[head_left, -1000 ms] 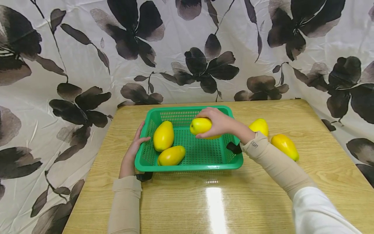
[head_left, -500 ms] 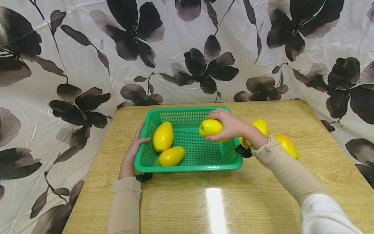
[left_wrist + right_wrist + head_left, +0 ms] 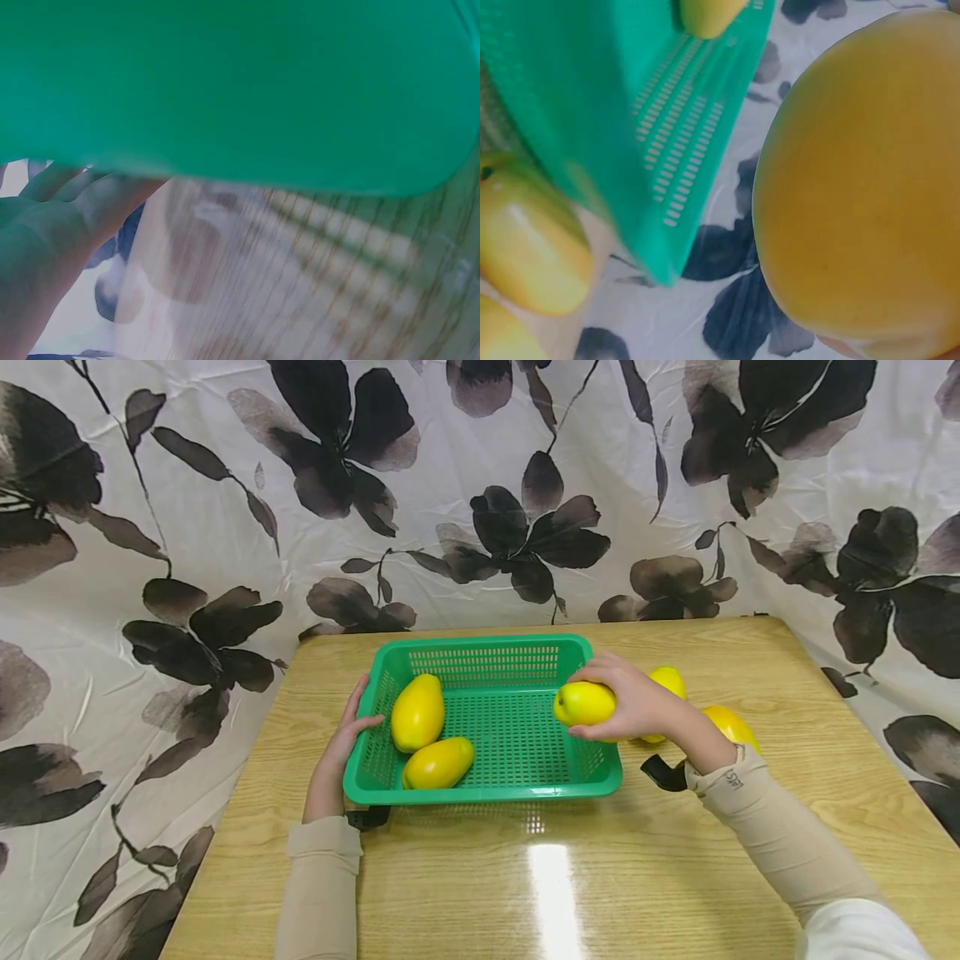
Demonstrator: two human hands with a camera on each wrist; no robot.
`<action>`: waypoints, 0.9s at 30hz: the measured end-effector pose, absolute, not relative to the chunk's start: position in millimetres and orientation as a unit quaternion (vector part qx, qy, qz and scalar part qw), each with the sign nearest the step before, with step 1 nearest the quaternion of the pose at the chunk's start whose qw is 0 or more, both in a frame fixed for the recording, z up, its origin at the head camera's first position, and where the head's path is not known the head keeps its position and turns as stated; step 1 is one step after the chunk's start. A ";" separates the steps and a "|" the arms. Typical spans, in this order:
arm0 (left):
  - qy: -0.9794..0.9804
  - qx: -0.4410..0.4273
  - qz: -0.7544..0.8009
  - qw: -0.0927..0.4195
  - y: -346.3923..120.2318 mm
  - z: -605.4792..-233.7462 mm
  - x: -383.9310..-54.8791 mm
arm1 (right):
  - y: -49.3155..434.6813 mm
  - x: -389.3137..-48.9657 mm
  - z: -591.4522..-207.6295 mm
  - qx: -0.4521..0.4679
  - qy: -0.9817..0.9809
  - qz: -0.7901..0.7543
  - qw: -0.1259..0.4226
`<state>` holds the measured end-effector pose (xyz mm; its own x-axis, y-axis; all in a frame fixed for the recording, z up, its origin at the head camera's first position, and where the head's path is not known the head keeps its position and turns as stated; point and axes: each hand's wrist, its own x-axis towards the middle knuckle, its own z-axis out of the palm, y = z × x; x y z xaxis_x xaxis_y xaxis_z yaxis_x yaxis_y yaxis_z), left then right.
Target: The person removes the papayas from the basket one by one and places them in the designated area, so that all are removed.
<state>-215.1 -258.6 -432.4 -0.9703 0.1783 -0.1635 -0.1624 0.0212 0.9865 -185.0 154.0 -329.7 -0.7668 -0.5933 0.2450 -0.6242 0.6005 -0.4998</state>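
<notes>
My right hand grips a yellow mango above the right end of a green plastic basket. Large and close, the held mango fills the right side of the right wrist view. At the basket's left end, my left hand holds the rim, thumb over the edge and fingers along the outside. Two mangoes lie inside: one upright mango and one sideways mango. In the left wrist view the basket wall hides most of the left hand's fingertips.
On the wooden table, right of the basket, lie a mango and another mango, both partly covered by my right hand and arm. A floral cloth hangs behind and beside the table.
The right hand, gripping the mango, has moved rightward and slightly nearer, from over the basket's middle right to its right rim. The left hand and basket have stayed in place.
</notes>
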 end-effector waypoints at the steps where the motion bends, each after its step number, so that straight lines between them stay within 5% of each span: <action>1: 0.702 0.005 0.702 0.124 -258.8 -432.8 -215.4 | 156.5 -183.1 -331.2 0.336 -0.896 0.290 0.028; 27: 0.686 0.013 0.716 0.128 -258.4 -433.1 -213.8 | 209.6 -150.0 -382.8 0.141 -0.947 0.286 0.037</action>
<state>-213.8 -258.4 -433.1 -0.9671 0.2002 -0.1568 -0.1650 -0.0251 0.9860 -150.0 209.6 -382.8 -0.9573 -0.2471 0.1502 -0.2890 0.7966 -0.5309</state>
